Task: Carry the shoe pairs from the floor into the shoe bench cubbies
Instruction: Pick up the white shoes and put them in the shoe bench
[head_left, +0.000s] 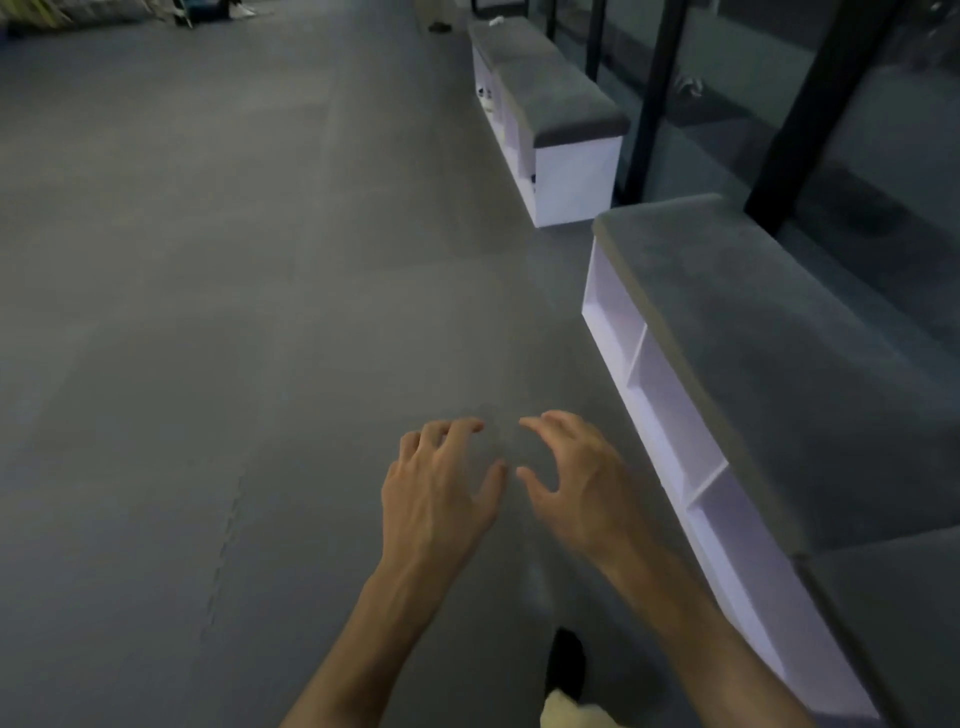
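Note:
My left hand (441, 483) and my right hand (576, 483) hang side by side over the grey floor, fingers spread and loosely bent, holding nothing. To my right stands a white shoe bench (670, 415) with a grey cushion top; the cubbies I can see into show nothing inside. Farther ahead a second white bench (571, 176) holds light-coloured shoes (487, 98) in its far cubbies. A dark pair of shoes (439, 26) sits on the floor far ahead, small and blurred.
Grey foam floor mats (208, 312) stretch ahead and left. Black posts (654, 93) and glass panels run behind the benches on the right. My foot in a dark shoe (566, 665) shows at the bottom. Clutter lies at the far top left.

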